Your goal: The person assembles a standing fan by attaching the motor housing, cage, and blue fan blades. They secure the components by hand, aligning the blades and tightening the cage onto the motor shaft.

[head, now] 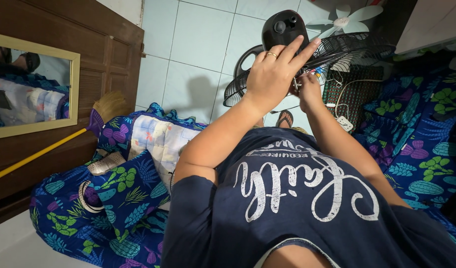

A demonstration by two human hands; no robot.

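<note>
Two hands on fan: left hand (271, 74) grips motor housing (283, 27), right hand (307, 89) at wire guard (357, 49).

A home, prob. a bedroom or living area w/ bedding on the floor. Pale tiled floor (198, 44); dark wooden door (96, 54) w/ a framed mirror (32, 84) leaning on it. Leaf-print blue bedding (114, 208) spread at both sides, pillow (161, 141) on top. Broom (96, 116) w/ yellow handle propped by the door. A sandal (284, 118) on the tiles, power strip (345, 122) w/ cord on a woven mat (354, 92), household fan (332, 49) taken apart.
</note>
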